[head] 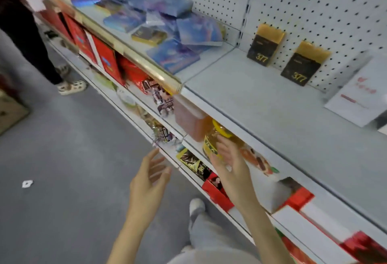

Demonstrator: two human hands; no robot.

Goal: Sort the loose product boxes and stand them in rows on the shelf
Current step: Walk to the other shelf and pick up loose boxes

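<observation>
With the left hand (148, 182) and right hand (232, 169) held low, each grip open and empty, the loose boxes (159, 22) lay heaped on the upper shelf (205, 60), where I judged a hasty grab could spill them over its edge.

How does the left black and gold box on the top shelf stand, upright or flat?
Upright. The left black and gold box stands on end on the shelf, its back against the pegboard.
</observation>
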